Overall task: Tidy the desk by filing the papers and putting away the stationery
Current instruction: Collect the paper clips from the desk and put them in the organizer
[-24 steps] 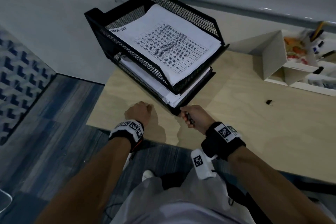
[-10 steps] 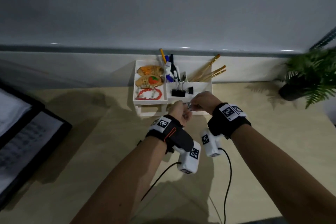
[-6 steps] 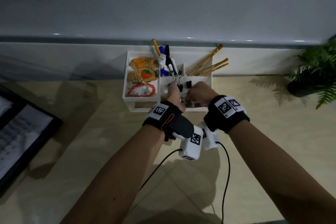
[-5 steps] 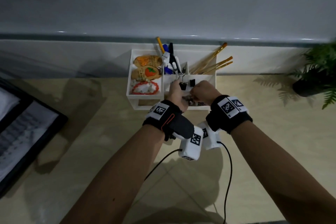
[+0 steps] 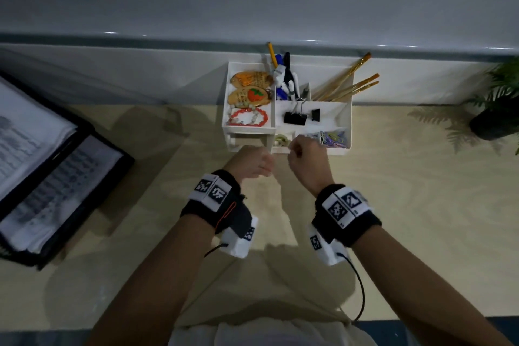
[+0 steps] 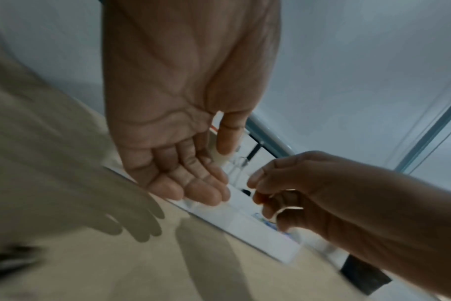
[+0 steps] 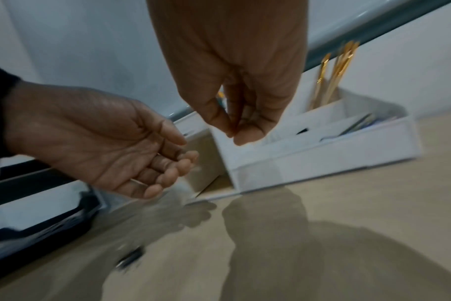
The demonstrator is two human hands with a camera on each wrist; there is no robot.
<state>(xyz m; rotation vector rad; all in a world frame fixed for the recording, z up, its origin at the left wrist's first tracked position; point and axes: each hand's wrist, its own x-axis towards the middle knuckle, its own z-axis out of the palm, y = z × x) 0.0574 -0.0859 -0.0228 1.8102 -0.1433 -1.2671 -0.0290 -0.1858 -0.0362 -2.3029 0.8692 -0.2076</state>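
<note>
A white desk organizer (image 5: pixel 349 121) stands against the back wall. Its middle compartment holds a large black binder clip (image 5: pixel 295 118) and a small one (image 5: pixel 315 114). Coloured paper clips (image 5: pixel 335 137) lie in the front right compartment. My left hand (image 5: pixel 254 161) hovers just before the organizer's front edge, palm bare and fingers loosely curled (image 6: pixel 204 193). My right hand (image 5: pixel 304 153) is beside it at the front wall (image 7: pixel 322 165), thumb and fingertips pinched together (image 7: pixel 234 132). A thin pale wire loop (image 6: pixel 287 208), like a paper clip, shows among its curled fingers.
A black mesh paper tray (image 5: pixel 123 160) with printed sheets (image 5: pixel 28 126) sits at the left. A potted plant (image 5: pixel 494 118) stands at the far right. Pens (image 5: pixel 283 76) and gold pencils (image 5: pixel 345 84) stick up from the organizer's back. A small dark blurred thing (image 7: pixel 129 258) lies on the desk.
My view swung from the paper tray to the organizer. The left hand let go of the large binder clip in the middle compartment, and both hands drew back to the organizer's front edge.
</note>
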